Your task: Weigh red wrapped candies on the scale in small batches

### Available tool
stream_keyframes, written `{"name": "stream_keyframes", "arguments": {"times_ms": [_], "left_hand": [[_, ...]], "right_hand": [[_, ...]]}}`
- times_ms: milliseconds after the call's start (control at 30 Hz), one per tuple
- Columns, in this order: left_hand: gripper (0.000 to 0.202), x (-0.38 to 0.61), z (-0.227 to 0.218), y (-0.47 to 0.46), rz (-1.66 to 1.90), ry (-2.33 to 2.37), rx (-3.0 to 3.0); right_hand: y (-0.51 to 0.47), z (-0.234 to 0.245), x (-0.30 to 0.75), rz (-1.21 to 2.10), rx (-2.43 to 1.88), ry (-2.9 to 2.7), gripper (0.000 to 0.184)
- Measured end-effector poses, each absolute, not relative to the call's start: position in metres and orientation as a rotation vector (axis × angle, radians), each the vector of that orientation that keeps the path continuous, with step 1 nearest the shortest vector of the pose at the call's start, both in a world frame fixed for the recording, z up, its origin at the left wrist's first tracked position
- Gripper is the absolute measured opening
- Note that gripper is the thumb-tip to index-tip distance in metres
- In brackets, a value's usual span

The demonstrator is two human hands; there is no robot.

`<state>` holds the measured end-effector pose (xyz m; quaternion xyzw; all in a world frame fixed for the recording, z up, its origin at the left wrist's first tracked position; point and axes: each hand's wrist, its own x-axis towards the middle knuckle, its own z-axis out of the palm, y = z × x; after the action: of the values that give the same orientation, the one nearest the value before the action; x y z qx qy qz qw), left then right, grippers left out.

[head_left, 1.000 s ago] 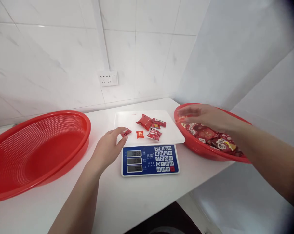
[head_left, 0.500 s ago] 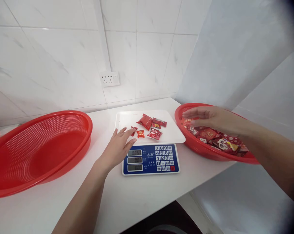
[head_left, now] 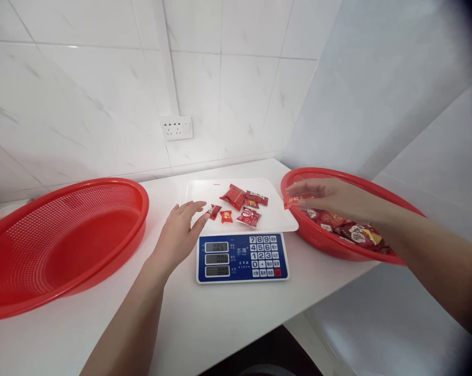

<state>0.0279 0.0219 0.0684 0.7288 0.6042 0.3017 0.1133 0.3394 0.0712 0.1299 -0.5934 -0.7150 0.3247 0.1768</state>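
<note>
bright, soft light, tiny glint on tiled wall, dark right edge

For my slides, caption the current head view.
Left hand beside wrapped candies on a white weighing tray; right hand holding a red packet over a red basket.

- White socket plate with a switch, left of upper centre
- White trunking, running down to it from the top edge
- Marbled pale wall tiles, upper left to upper centre
- Plain greyish wall, upper right
- White tabletop, lower middle
- Dark object, bottom edge, cut off by the frame
</note>
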Motion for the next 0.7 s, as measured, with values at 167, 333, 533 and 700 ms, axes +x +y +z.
{"name": "stream_keyframes", "arguments": {"times_ms": [167,333,533,700], "left_hand": [[0.039,0.028,0.071,0.02,0.876,1.797,2.126],[0.038,0.027,0.07,0.022,0.842,1.821,2.139],[0.038,0.024,0.066,0.026,0.853,1.818,2.164],[0.04,0.02,0.061,0.032,0.875,1.832,2.191]], "right_hand": [[0.069,0.133,0.338,0.798,-1.773,-2.042,0.035],[0.074,0.134,0.355,0.585,-1.94,-1.993,0.036],[0.082,0.128,0.391,0.535,-1.932,-2.009,0.039],[0.093,0.117,0.413,0.432,-2.116,-2.202,0.041]]}}
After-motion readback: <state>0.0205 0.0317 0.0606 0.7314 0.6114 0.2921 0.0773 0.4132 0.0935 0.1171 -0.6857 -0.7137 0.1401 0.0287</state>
